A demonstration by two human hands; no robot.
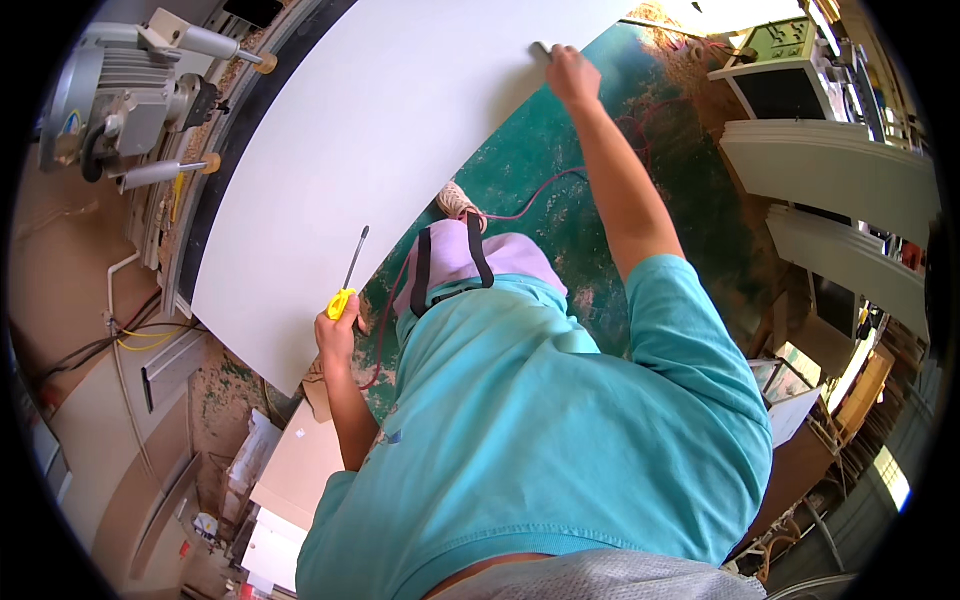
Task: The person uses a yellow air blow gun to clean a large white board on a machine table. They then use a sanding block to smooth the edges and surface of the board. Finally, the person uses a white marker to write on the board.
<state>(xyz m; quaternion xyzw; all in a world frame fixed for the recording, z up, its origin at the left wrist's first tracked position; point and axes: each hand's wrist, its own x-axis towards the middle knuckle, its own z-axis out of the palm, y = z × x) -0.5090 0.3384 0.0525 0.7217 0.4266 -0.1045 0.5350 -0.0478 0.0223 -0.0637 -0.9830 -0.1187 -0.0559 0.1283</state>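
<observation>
Under both hands sits a big white panel (400, 130), a flat sheet that takes up most of the upper middle of the view and runs at a slant. Left hand (337, 335) is wrapped tight around the yellow handle of a screwdriver (348, 280), right at the near edge of the panel, with the dark shaft pointing up and away from the hand across the white surface. Right hand (572, 75) is stretched way out to the far edge of the same panel, fingers curled over something small and dark (541, 48) that pokes out past the knuckles. Can't tell what that bit is, it's too tiny, but the hand is clearly closed around it and pressed against the panel edge.

Between the two arms you get a teal t-shirt (540, 420) filling the lower half, then a lilac knee pad (470, 255) with black straps, and a shoe (458, 200) just past it on the green floor (560, 190). A thin red cable (530, 195) snakes over that floor near the shoe.

Way off beyond the left hand, past the panel's far side, there's a grey electric motor (110, 95) on a machine with sawdust around it. Out past the right arm are some white moulded boards (830, 170) stacked up.
</observation>
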